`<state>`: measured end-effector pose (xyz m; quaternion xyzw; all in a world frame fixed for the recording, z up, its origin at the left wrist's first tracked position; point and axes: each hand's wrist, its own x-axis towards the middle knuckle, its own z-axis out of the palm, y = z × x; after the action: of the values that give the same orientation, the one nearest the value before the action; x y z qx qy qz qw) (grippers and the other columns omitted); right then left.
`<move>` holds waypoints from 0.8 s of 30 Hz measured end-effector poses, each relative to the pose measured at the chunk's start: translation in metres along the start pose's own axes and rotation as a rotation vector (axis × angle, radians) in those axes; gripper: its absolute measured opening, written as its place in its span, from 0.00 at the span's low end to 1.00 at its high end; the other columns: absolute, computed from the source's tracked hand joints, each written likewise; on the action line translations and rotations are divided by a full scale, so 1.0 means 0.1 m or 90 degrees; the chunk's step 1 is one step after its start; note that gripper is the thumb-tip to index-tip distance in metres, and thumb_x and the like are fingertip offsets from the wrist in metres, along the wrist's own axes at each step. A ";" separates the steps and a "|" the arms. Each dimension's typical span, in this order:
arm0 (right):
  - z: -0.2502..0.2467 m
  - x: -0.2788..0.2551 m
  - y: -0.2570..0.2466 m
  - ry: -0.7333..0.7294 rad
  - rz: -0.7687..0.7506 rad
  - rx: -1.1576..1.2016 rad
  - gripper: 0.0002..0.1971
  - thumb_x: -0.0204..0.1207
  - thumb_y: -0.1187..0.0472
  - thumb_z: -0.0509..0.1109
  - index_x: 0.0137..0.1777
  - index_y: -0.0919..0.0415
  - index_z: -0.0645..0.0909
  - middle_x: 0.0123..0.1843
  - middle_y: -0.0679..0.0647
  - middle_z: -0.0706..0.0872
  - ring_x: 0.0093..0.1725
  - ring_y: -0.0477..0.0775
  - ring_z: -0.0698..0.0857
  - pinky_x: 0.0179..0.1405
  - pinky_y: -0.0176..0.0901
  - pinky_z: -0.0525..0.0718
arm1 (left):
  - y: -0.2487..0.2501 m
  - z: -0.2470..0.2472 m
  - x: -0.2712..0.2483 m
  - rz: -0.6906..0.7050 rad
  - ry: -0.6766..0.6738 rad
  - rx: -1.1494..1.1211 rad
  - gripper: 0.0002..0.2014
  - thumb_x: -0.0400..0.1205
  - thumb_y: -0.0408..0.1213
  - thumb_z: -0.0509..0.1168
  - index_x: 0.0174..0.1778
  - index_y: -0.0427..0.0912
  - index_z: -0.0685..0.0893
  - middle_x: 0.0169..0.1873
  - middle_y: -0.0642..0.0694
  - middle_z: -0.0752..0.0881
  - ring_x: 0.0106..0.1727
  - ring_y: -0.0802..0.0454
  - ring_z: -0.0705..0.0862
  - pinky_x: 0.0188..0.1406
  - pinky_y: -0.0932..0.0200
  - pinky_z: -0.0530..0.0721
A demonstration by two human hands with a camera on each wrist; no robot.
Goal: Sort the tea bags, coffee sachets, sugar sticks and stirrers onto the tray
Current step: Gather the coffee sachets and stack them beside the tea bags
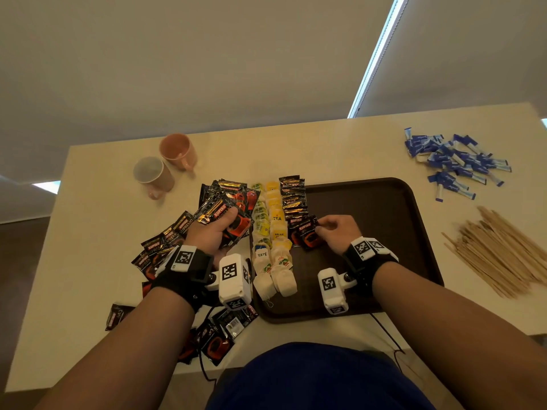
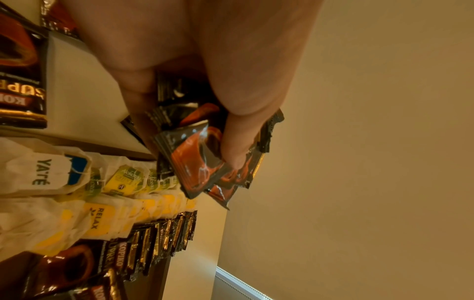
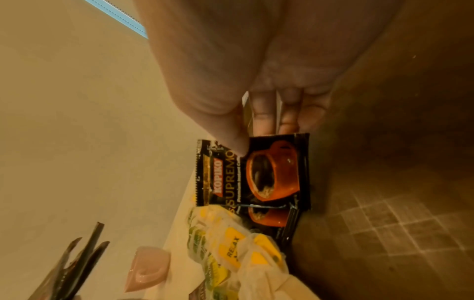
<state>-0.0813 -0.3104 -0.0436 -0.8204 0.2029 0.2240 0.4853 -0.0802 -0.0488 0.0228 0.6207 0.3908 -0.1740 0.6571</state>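
My left hand (image 1: 219, 230) grips a fanned bunch of black-and-orange coffee sachets (image 1: 228, 208), held just left of the dark brown tray (image 1: 384, 208); the left wrist view shows the thumb (image 2: 236, 142) pressed on that bunch (image 2: 202, 162). My right hand (image 1: 334, 229) pinches one coffee sachet (image 1: 307, 235) at the near end of the sachet row (image 1: 293, 196) on the tray; in the right wrist view the thumb (image 3: 231, 138) lies on the sachet (image 3: 256, 174). Two rows of tea bags (image 1: 272, 232) lie along the tray's left side.
Loose coffee sachets (image 1: 165, 241) are scattered on the table left of the tray and near its front edge. Blue sugar sticks (image 1: 453, 161) are heaped at the back right, wooden stirrers (image 1: 500, 253) at the right. Two pink mugs (image 1: 165, 164) lie on their sides at the back left.
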 end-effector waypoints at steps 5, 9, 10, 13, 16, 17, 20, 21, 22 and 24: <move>0.09 0.07 0.08 -0.025 0.018 -0.064 0.11 0.78 0.62 0.74 0.59 0.54 0.85 0.47 0.47 0.86 0.48 0.49 0.87 0.56 0.50 0.88 | -0.01 -0.01 0.03 -0.006 0.009 -0.001 0.23 0.74 0.42 0.79 0.63 0.38 0.83 0.55 0.39 0.89 0.48 0.46 0.89 0.36 0.50 0.88; 0.13 0.10 0.10 -0.014 0.013 -0.079 0.09 0.74 0.62 0.78 0.45 0.48 0.83 0.43 0.48 0.87 0.45 0.49 0.88 0.53 0.50 0.89 | -0.01 -0.01 0.04 -0.004 0.013 -0.016 0.17 0.77 0.39 0.77 0.58 0.40 0.82 0.51 0.40 0.89 0.45 0.47 0.88 0.32 0.52 0.87; 0.14 0.11 0.10 -0.007 0.012 -0.085 0.09 0.73 0.62 0.78 0.44 0.48 0.83 0.43 0.49 0.88 0.45 0.48 0.88 0.53 0.49 0.89 | -0.01 -0.01 0.04 -0.005 0.013 -0.017 0.16 0.76 0.39 0.78 0.56 0.41 0.83 0.50 0.40 0.89 0.46 0.47 0.88 0.33 0.51 0.87; 0.14 0.13 0.08 0.010 0.010 -0.088 0.07 0.73 0.62 0.79 0.45 0.50 0.84 0.43 0.49 0.87 0.46 0.48 0.87 0.49 0.45 0.87 | -0.02 -0.03 0.06 -0.006 0.026 -0.012 0.20 0.74 0.41 0.80 0.58 0.42 0.82 0.53 0.40 0.89 0.48 0.44 0.88 0.44 0.42 0.89; 0.15 0.16 0.06 0.016 0.008 -0.080 0.07 0.73 0.62 0.79 0.44 0.50 0.84 0.43 0.51 0.88 0.45 0.50 0.88 0.50 0.48 0.89 | -0.01 -0.03 0.05 -0.011 0.043 0.000 0.30 0.69 0.45 0.83 0.64 0.39 0.82 0.55 0.38 0.89 0.53 0.39 0.89 0.54 0.33 0.88; 0.16 0.17 0.06 0.016 0.009 -0.080 0.07 0.73 0.62 0.79 0.44 0.50 0.84 0.43 0.51 0.88 0.44 0.50 0.88 0.50 0.50 0.89 | -0.01 -0.03 0.05 -0.011 0.042 -0.001 0.31 0.69 0.46 0.83 0.64 0.39 0.82 0.55 0.38 0.89 0.53 0.39 0.89 0.54 0.32 0.88; 0.17 0.19 0.07 0.018 0.008 -0.087 0.08 0.73 0.61 0.79 0.42 0.49 0.82 0.42 0.51 0.88 0.43 0.50 0.89 0.49 0.51 0.90 | 0.00 -0.02 0.05 -0.015 0.029 -0.001 0.23 0.71 0.44 0.81 0.58 0.40 0.83 0.54 0.38 0.89 0.52 0.40 0.89 0.53 0.35 0.89; 0.17 0.20 0.07 0.017 0.006 -0.093 0.08 0.73 0.61 0.79 0.42 0.49 0.82 0.42 0.51 0.88 0.43 0.50 0.89 0.49 0.50 0.90 | 0.00 -0.01 0.05 -0.017 0.026 0.005 0.19 0.73 0.44 0.80 0.55 0.42 0.84 0.53 0.38 0.89 0.51 0.41 0.89 0.54 0.36 0.88; 0.17 0.20 0.08 0.015 0.005 -0.098 0.09 0.73 0.60 0.79 0.41 0.49 0.82 0.42 0.51 0.88 0.43 0.50 0.89 0.49 0.49 0.90 | 0.01 -0.01 0.06 -0.017 0.023 0.008 0.18 0.73 0.43 0.80 0.54 0.43 0.84 0.53 0.38 0.90 0.51 0.41 0.89 0.55 0.36 0.88; 0.17 0.21 0.09 0.015 0.005 -0.107 0.08 0.73 0.61 0.79 0.42 0.49 0.82 0.41 0.50 0.88 0.44 0.49 0.88 0.48 0.45 0.89 | 0.01 0.00 0.06 -0.017 0.018 0.007 0.17 0.74 0.43 0.80 0.54 0.43 0.84 0.52 0.39 0.90 0.49 0.41 0.89 0.54 0.37 0.88</move>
<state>-0.0719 -0.3021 -0.0690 -0.8601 0.1922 0.2325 0.4113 -0.0758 -0.0473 0.0195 0.6216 0.4075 -0.1761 0.6455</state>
